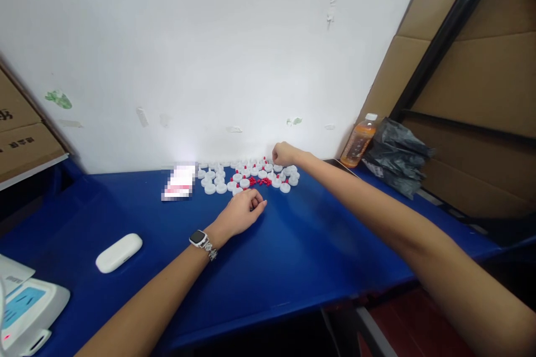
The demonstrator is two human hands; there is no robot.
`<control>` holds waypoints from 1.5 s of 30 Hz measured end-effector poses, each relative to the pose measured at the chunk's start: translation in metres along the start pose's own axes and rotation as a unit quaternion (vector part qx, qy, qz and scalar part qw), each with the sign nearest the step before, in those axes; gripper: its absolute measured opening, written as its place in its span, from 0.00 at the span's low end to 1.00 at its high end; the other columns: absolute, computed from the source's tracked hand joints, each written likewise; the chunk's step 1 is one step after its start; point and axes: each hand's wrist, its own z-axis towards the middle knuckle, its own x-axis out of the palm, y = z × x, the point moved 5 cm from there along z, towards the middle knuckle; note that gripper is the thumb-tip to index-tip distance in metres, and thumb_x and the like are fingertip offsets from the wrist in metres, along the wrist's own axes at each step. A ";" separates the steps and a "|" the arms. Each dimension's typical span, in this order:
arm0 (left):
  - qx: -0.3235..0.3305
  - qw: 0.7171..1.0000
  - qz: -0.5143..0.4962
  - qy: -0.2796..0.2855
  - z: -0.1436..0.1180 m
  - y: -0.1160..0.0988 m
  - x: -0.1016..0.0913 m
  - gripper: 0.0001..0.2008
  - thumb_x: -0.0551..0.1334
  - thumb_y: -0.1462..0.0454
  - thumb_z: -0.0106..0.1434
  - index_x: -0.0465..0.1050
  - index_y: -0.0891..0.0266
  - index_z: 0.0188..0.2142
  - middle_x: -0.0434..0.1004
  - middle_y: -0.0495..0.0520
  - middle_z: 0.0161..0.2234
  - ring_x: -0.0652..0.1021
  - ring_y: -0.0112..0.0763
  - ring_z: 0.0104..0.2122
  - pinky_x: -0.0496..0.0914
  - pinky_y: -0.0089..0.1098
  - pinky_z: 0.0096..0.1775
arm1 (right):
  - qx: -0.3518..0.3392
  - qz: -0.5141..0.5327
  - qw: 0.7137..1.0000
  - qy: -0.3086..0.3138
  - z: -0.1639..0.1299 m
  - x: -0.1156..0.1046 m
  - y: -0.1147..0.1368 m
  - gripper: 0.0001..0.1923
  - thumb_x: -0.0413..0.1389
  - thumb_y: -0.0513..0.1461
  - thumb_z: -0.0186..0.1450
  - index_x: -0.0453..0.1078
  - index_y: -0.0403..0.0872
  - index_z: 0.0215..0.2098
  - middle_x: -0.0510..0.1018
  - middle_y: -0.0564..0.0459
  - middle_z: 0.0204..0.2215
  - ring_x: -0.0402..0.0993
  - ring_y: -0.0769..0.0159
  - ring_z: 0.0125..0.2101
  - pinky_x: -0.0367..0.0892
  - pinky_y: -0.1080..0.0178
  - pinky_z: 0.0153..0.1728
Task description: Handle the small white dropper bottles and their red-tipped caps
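Note:
My left hand (243, 210) rests on the blue tabletop with its fingers curled in and the thumb alongside. What lies inside it, if anything, is hidden. Just beyond its knuckles is a group of white round caps (221, 188), some with a small red tip standing up on them. A little pile of small red pieces (263, 181) lies among the caps. Farther back, near the wall, my right hand (284, 153) is closed with the fingers bent down over the caps at the rear. Its fingertips are turned away, so anything pinched there cannot be seen.
A blurred card-like item (180, 182) lies left of the caps. A white oval case (119, 253) and a white device (33, 312) are at the left. An orange drink bottle (358, 142) and a dark plastic bag (393, 153) stand at the right, before cardboard (481, 78).

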 end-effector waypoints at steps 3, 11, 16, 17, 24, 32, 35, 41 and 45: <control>-0.001 1.000 0.002 0.008 0.000 0.001 0.001 0.14 0.55 0.53 0.67 0.72 0.59 0.35 0.75 0.52 0.30 0.73 0.32 0.28 0.67 0.32 0.31 | 0.002 0.010 1.000 -0.016 -0.003 -0.010 0.001 0.10 0.59 0.27 0.49 0.80 0.41 0.27 0.83 0.42 0.30 0.78 0.57 0.33 0.67 0.65 0.34; 0.003 0.993 -0.006 -0.119 -0.003 0.003 -0.010 0.22 0.58 0.53 0.66 0.61 0.60 0.56 0.69 0.57 0.46 0.74 0.31 0.35 0.71 0.35 0.39 | 0.017 0.383 0.911 -0.150 -0.082 -0.008 0.020 0.10 0.60 0.41 0.59 0.77 0.42 0.33 0.82 0.49 0.28 0.75 0.66 0.28 0.67 0.66 0.30; 0.039 0.996 0.012 -0.080 -0.005 -0.004 -0.009 0.24 0.56 0.52 0.68 0.59 0.57 0.60 0.70 0.58 0.49 0.75 0.36 0.42 0.71 0.37 0.44 | -0.029 0.514 0.853 -0.085 -0.120 0.025 0.057 0.12 0.63 0.45 0.57 0.76 0.43 0.32 0.81 0.50 0.29 0.75 0.66 0.29 0.68 0.64 0.34; 0.051 0.997 0.020 -0.052 -0.005 -0.006 -0.008 0.20 0.55 0.53 0.69 0.62 0.57 0.57 0.71 0.57 0.48 0.75 0.37 0.43 0.70 0.38 0.45 | -0.040 0.511 0.855 -0.076 -0.122 0.027 0.062 0.12 0.62 0.45 0.58 0.76 0.43 0.32 0.81 0.50 0.30 0.75 0.66 0.30 0.68 0.64 0.34; 0.013 0.994 0.110 0.022 -0.015 0.013 -0.023 0.12 0.52 0.54 0.69 0.67 0.58 0.38 0.74 0.56 0.35 0.74 0.40 0.35 0.67 0.37 0.38 | -0.120 0.196 0.966 -0.119 -0.115 0.018 0.069 0.07 0.55 0.36 0.65 0.76 0.44 0.37 0.80 0.48 0.32 0.73 0.63 0.34 0.64 0.62 0.38; -0.033 0.987 0.149 0.049 -0.021 0.019 -0.032 0.12 0.49 0.55 0.69 0.63 0.58 0.36 0.73 0.57 0.35 0.75 0.41 0.34 0.67 0.38 0.37 | -0.188 0.027 0.980 -0.056 -0.084 0.046 0.092 0.06 0.57 0.35 0.65 0.76 0.43 0.38 0.77 0.44 0.35 0.72 0.59 0.40 0.62 0.60 0.43; -0.033 0.986 0.152 0.062 -0.021 0.019 -0.030 0.12 0.48 0.55 0.70 0.62 0.58 0.37 0.72 0.58 0.37 0.75 0.42 0.36 0.67 0.40 0.39 | -0.182 0.054 0.980 -0.062 -0.082 0.051 0.092 0.06 0.55 0.33 0.65 0.75 0.42 0.34 0.76 0.46 0.33 0.72 0.61 0.37 0.63 0.62 0.41; -0.035 0.989 0.128 0.064 -0.020 0.018 -0.029 0.14 0.46 0.53 0.71 0.61 0.59 0.40 0.71 0.58 0.39 0.74 0.42 0.39 0.68 0.41 0.42 | -0.140 0.214 0.961 -0.104 -0.101 0.039 0.081 0.03 0.57 0.35 0.63 0.73 0.44 0.33 0.77 0.49 0.33 0.73 0.66 0.33 0.66 0.63 0.36; -0.028 0.993 0.102 0.054 -0.021 0.009 -0.027 0.15 0.46 0.52 0.71 0.61 0.58 0.42 0.71 0.57 0.40 0.74 0.42 0.40 0.68 0.42 0.42 | -0.070 0.472 0.873 -0.098 -0.113 0.039 0.071 0.10 0.61 0.44 0.62 0.73 0.44 0.33 0.79 0.51 0.28 0.74 0.68 0.26 0.69 0.64 0.31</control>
